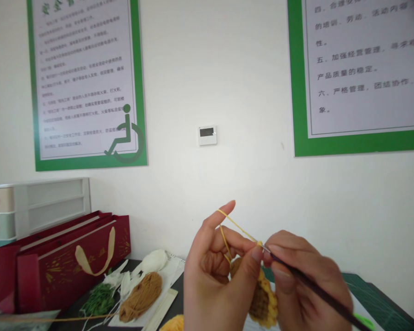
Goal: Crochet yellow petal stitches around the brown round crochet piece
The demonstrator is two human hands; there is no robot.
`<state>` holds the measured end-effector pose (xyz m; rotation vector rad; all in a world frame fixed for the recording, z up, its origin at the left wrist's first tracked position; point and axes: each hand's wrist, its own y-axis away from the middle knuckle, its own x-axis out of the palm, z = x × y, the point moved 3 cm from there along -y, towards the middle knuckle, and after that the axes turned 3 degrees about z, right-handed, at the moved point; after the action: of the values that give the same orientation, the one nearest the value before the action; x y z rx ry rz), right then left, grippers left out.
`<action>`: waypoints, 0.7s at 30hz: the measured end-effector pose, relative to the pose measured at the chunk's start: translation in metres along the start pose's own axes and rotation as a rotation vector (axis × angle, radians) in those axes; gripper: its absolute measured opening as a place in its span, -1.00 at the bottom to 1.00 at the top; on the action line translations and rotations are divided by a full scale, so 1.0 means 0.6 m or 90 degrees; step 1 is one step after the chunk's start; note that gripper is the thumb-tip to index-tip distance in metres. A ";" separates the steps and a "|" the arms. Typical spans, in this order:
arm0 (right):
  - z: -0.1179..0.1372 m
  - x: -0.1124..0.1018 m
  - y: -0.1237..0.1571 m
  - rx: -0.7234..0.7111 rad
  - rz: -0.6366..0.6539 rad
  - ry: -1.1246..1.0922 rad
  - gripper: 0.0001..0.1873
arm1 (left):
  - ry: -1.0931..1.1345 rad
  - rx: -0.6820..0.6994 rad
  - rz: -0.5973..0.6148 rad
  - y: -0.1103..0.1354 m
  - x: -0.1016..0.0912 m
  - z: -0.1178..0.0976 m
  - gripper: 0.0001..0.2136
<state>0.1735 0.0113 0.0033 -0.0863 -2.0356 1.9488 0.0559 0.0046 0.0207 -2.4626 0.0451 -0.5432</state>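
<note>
My left hand [217, 271] pinches a yellow and brown crochet piece [265, 305] between thumb and fingers, near its top edge. Over its raised index finger runs a yellow yarn strand [240, 226], which leads down to the stitch at the pinch. My right hand [307, 276] grips a crochet hook [317, 290] with a dark handle, held like a pen. The hook's metal tip meets the work right by my left fingertips. Both hands partly cover the crochet piece, and the hook's very end is hidden in the yarn.
Left on the dark table lie a brown yarn skein [141, 296], green yarn [98, 301] and white yarn [154, 261]. Dark red gift bags [72, 264] stand before a drawer unit [55, 197]. A green cutting mat [376, 301] is at right. Behind is a white wall with posters.
</note>
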 end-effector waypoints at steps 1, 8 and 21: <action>0.000 -0.001 0.001 0.021 -0.042 -0.038 -0.81 | -0.007 -0.001 -0.002 -0.001 -0.001 0.000 -0.44; -0.023 -0.002 0.004 0.358 -0.105 -0.267 -0.81 | 0.043 -0.038 0.042 -0.010 -0.011 -0.002 -0.50; -0.035 0.022 0.012 0.484 -0.004 -0.385 -0.79 | 0.115 -0.096 0.084 -0.017 -0.016 0.009 -0.63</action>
<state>0.1656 0.0354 -0.0011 0.7551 -1.3891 2.8342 0.0481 0.0175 0.0194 -2.5258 0.3294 -0.7261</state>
